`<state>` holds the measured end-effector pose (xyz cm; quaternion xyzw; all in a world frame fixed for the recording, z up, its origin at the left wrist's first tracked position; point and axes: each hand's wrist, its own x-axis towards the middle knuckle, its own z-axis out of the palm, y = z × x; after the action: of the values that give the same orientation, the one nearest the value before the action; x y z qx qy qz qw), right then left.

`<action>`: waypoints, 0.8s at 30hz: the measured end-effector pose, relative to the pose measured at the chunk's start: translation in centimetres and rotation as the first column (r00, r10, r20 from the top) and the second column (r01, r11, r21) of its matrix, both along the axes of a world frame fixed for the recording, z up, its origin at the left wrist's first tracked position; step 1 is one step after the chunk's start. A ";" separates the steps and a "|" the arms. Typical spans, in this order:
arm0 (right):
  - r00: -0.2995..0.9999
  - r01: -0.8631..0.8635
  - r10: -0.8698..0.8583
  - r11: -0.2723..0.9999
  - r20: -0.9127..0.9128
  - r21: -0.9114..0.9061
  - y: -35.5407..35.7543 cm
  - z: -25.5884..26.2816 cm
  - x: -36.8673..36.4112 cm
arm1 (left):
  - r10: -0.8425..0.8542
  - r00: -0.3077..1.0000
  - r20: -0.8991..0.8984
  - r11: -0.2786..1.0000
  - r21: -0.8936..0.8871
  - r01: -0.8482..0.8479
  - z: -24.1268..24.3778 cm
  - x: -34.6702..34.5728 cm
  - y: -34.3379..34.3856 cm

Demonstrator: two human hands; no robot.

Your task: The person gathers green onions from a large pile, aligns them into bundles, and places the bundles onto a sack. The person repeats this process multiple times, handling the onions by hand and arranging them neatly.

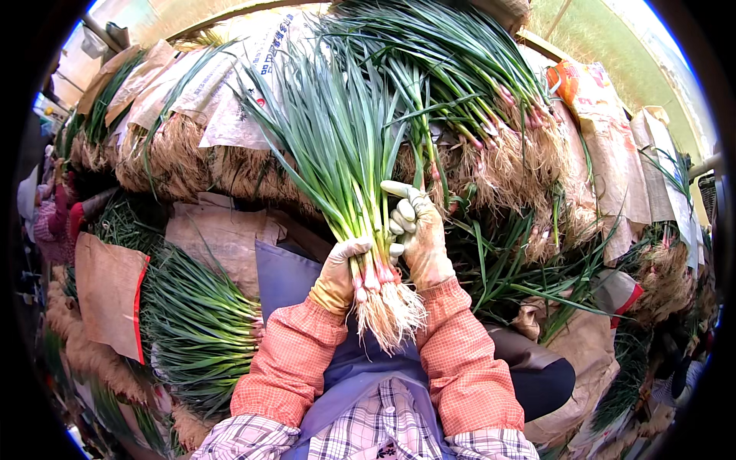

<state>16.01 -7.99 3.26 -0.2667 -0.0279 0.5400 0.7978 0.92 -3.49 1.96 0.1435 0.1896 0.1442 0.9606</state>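
Observation:
A bunch of green garlic with long leaves, pinkish bulbs and pale roots stands upright before my chest. My left hand, in a stained glove, is closed around the stems just above the bulbs. Beside the bunch's right edge is my right hand, gloved too, with its fingers curled at the outer stems and the index finger pointing left. Whether those fingertips press on a stem is hard to see. The roots hang over my blue apron.
Loose garlic plants lie on a long root-fringed heap ahead, partly covered by printed sacks. Left of me is a pile of trimmed-looking plants beside a brown sack. Fallen leaves lie to the right. Another person is at far left.

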 end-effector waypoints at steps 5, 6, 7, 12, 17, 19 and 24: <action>0.996 -0.002 0.007 0.998 0.093 -0.058 1.8 2.2 0.1 | 0.123 0.992 -0.021 0.991 0.063 -0.121 1.6 0.5 -0.7; 0.992 0.113 -0.106 0.987 0.062 -0.111 2.4 2.0 0.2 | 0.112 0.994 -0.009 0.991 0.077 -0.111 1.5 0.2 -0.5; 0.973 0.230 -0.227 0.959 0.039 -0.164 2.9 1.8 0.7 | 0.086 0.991 0.101 0.996 -0.023 -0.085 2.5 -0.2 -0.5; 0.867 0.241 -0.068 0.924 0.493 -0.298 1.2 -1.3 3.4 | 0.134 0.895 0.425 0.976 -0.211 -0.046 0.6 -3.2 0.5; 0.791 0.092 0.076 0.966 0.608 -0.240 -0.1 2.5 0.8 | 0.171 0.918 0.357 0.985 -0.085 -0.151 1.0 -3.2 0.4; 0.658 0.446 -0.207 0.882 0.725 -0.153 -1.3 4.9 4.3 | 0.170 0.916 0.362 0.985 -0.046 -0.165 2.8 -3.1 -0.1; 0.348 0.361 0.217 0.867 0.912 -0.344 1.7 -1.2 12.9 | 0.086 0.943 0.321 0.996 -0.008 -0.088 3.3 0.8 0.0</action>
<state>28.94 -6.29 2.02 -0.7194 -0.3263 0.2400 0.5643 1.73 -3.46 5.26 0.1127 0.0365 0.2083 0.9709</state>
